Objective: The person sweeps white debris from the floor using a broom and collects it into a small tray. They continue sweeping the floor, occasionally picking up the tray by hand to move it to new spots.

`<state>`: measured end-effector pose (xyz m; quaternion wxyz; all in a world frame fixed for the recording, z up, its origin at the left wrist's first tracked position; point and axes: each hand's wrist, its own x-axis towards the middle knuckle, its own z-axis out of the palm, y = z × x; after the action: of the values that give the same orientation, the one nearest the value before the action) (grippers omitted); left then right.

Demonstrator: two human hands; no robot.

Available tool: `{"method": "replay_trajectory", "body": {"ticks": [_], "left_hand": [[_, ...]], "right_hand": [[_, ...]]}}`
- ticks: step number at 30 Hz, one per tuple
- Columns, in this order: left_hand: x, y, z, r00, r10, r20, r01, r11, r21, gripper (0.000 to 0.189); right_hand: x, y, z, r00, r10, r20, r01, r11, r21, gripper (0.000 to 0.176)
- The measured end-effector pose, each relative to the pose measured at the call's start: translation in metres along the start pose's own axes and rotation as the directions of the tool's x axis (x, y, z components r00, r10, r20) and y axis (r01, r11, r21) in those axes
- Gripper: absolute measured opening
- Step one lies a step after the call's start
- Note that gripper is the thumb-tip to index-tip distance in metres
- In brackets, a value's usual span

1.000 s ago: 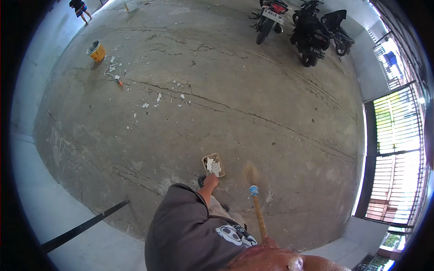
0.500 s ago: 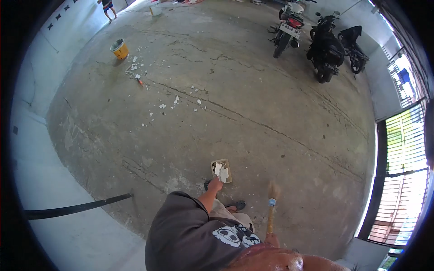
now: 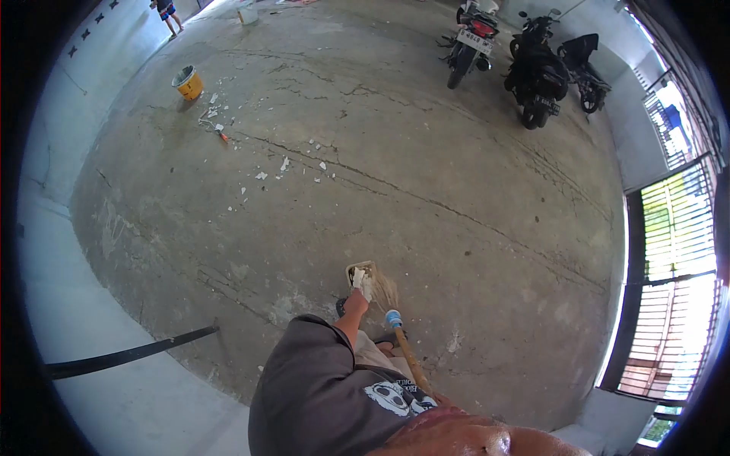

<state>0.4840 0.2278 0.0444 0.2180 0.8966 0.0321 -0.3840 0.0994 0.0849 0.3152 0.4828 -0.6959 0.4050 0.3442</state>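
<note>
Though half under broom (image 3: 386,295), tan dustpan (image 3: 360,272) w/ white chips, L hand (image 3: 354,303) tight on it; R hand (image 3: 442,404) unclear.

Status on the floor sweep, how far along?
Done: some white pieces already lie in the dustpan. In hand: the left hand holds the dustpan while the broom has its bristles at the pan's mouth. Left: many white chips lie scattered farther out, toward the yellow bucket.

Covered parking area, cracked concrete floor (image 3: 426,175), parked motorbikes (image 3: 536,72), slatted gate (image 3: 673,266), yellow bucket (image 3: 186,82)
</note>
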Motion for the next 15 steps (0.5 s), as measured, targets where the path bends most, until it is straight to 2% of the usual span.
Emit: {"method": "replay_trajectory", "body": {"ticks": [3,4,6,10,12,15], "left_hand": [[-0.004,0.000,-0.010,0.998,0.055,0.024,-0.056,0.996,0.073,0.034],[-0.003,-0.004,-0.013,0.999,0.051,0.013,-0.052,0.997,0.063,0.034],[0.001,-0.009,-0.019,0.998,0.004,0.059,-0.004,1.000,0.003,0.035],[0.000,-0.021,-0.045,0.996,0.005,0.089,-0.010,0.998,0.058,0.035],[0.003,-0.033,-0.060,0.990,0.083,0.113,-0.085,0.996,0.014,0.032],[0.001,-0.041,-0.080,0.997,0.051,0.056,-0.050,0.999,-0.016,0.027]], "right_hand": [[-0.048,-0.069,-0.033,0.987,0.161,-0.005,-0.161,0.982,-0.098,0.043],[-0.061,-0.093,-0.040,0.989,0.151,-0.005,-0.150,0.983,-0.109,0.043],[-0.078,-0.130,-0.048,0.924,0.376,-0.064,-0.376,0.927,0.015,0.041],[-0.064,-0.125,-0.037,0.910,0.362,-0.203,-0.370,0.929,-0.004,0.040],[-0.046,-0.109,-0.031,0.904,0.316,-0.287,-0.317,0.947,0.045,0.039],[-0.029,-0.099,-0.035,0.917,0.299,-0.265,-0.305,0.952,0.016,0.036]]}}
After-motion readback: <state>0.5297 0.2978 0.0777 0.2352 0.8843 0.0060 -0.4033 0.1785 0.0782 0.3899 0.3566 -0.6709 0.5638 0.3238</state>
